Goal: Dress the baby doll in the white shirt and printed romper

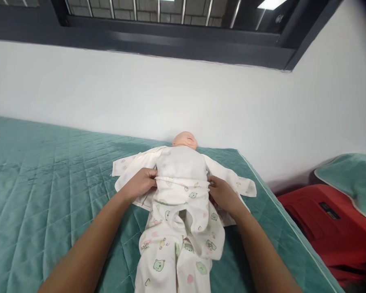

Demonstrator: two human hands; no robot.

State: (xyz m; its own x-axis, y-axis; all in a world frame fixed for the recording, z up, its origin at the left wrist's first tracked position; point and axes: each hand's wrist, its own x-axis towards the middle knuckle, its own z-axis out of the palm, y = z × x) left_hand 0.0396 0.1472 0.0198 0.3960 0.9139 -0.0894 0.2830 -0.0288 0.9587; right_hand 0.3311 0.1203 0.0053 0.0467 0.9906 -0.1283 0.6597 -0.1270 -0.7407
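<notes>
Left hand, right hand gripping waistband (fingertips unclear)

A plain white wall is rising behind a green quilted cover, which is spreading widely. Above, a dark window frame is running across, with metal bars standing before grey blocks and a bright light showing. At the right, a red object is standing beside the cover, partly under another green cloth.
</notes>
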